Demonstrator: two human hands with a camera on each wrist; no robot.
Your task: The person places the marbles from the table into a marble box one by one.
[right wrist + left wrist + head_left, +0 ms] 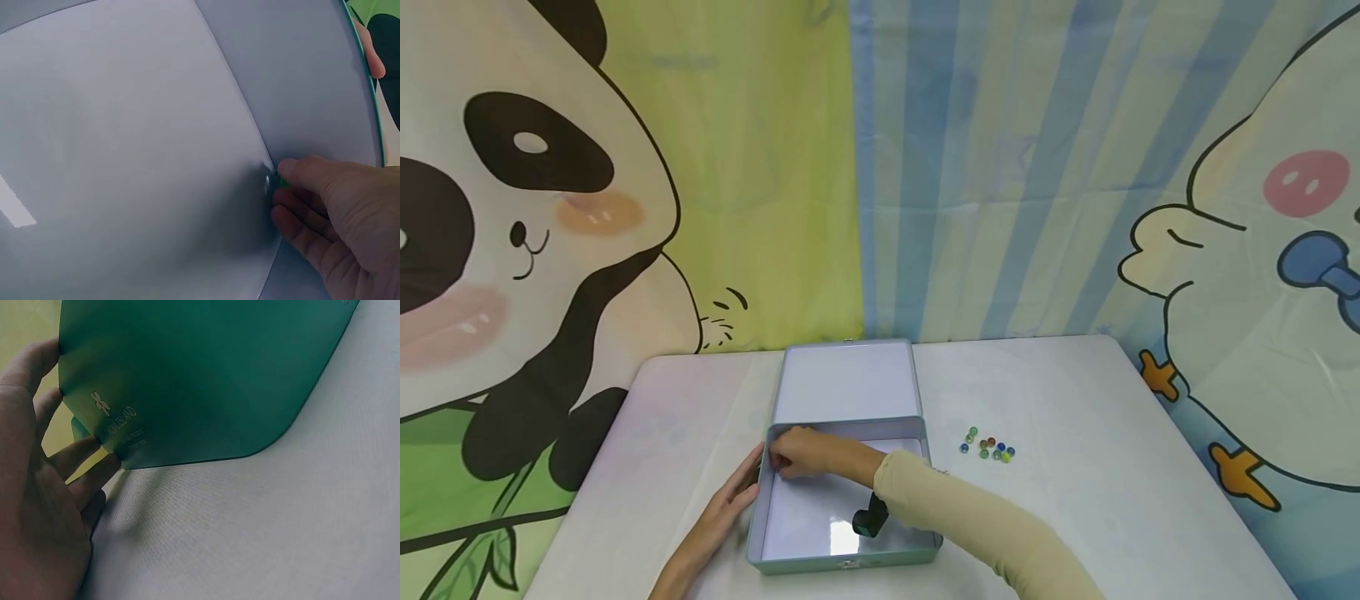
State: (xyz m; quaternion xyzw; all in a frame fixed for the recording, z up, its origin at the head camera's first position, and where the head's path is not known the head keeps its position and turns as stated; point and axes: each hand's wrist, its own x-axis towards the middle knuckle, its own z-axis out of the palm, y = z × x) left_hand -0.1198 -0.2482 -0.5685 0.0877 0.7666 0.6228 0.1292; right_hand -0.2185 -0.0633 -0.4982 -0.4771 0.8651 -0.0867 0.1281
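Between both hands (722, 512) (805, 452), left wall (760, 518), open box (805, 565)

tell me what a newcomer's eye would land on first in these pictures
Probably the huge cartoon panda on the left of the backdrop in the head view. Next, the open box on the white table, where the right hand pinches a small green thing at the far-left inside corner. Then the colourful marbles scattered right of the box.

Green box (812, 512), open — green marble (283, 181), pinched
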